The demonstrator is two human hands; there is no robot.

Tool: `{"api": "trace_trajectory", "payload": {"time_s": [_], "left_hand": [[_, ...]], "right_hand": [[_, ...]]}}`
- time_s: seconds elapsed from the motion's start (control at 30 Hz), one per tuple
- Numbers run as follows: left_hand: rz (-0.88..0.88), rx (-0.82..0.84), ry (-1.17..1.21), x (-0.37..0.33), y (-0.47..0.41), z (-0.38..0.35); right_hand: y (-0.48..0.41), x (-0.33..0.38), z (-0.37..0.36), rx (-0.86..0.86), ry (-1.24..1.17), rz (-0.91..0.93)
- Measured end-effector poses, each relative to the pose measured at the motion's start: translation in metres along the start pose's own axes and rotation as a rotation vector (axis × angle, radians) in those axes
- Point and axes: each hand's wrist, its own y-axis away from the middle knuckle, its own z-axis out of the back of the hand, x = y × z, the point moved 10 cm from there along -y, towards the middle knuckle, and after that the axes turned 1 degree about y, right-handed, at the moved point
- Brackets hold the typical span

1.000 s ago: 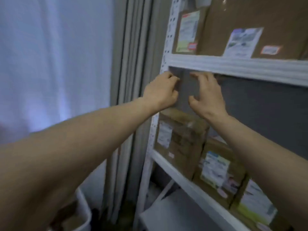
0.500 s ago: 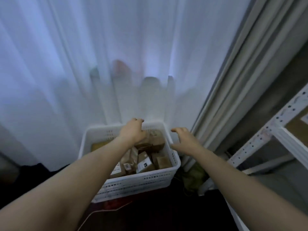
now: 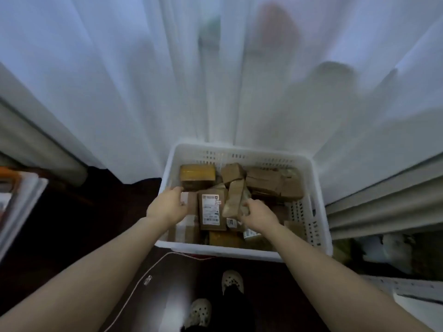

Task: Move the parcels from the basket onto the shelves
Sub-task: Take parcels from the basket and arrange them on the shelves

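Observation:
A white perforated basket (image 3: 239,153) stands on the dark floor below me, filled with several brown cardboard parcels. My right hand (image 3: 257,215) grips the lower end of a narrow taped tan parcel (image 3: 234,197) that stands tilted in the middle of the basket. My left hand (image 3: 167,203) reaches inside the basket's left wall, its fingers stretched over a flat parcel (image 3: 190,200) there. A labelled brown parcel (image 3: 212,209) lies between my two hands. A yellowish parcel (image 3: 197,174) sits at the back left. Only a white corner of the shelf unit (image 3: 417,289) shows at the lower right.
A white curtain (image 3: 215,80) hangs right behind the basket. My feet in pale clogs (image 3: 231,281) stand on the floor in front of it, beside a thin white cable (image 3: 134,291). A white stack with an orange edge (image 3: 16,200) sits at the far left.
I have turned from the shelf down to the basket. Both hands dropped into it, and my right hand closed on the tan parcel.

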Motion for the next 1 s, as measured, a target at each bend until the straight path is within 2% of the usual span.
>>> {"api": "trace_trajectory", "payload": {"time_s": [0.2, 0.37, 0.43, 0.6, 0.73, 0.87, 1.0], "left_hand": [[0.129, 0.017, 0.016, 0.053, -0.059, -0.036], [0.116, -0.001, 0.055, 0.073, -0.109, -0.07], [0.098, -0.028, 0.054, 0.082, -0.121, -0.08], [0.037, -0.069, 0.085, 0.097, -0.128, -0.09], [0.028, -0.117, 0.138, 0.108, -0.122, -0.085], [0.04, -0.105, 0.129, 0.116, -0.124, -0.09], [0.021, -0.052, 0.08, 0.11, -0.13, -0.105]], "right_hand": [[-0.124, 0.039, -0.055, 0.099, 0.145, 0.135], [-0.212, 0.083, -0.118, 0.208, 0.187, 0.297], [-0.24, 0.1, -0.141, 0.201, 0.279, 0.35], [-0.27, 0.126, -0.19, 0.248, 0.546, 0.45], [-0.264, 0.125, -0.196, 0.226, 0.738, 0.481], [-0.276, 0.119, -0.191, 0.228, 0.608, 0.402], [-0.274, 0.11, -0.186, 0.13, 0.469, 0.393]]}}
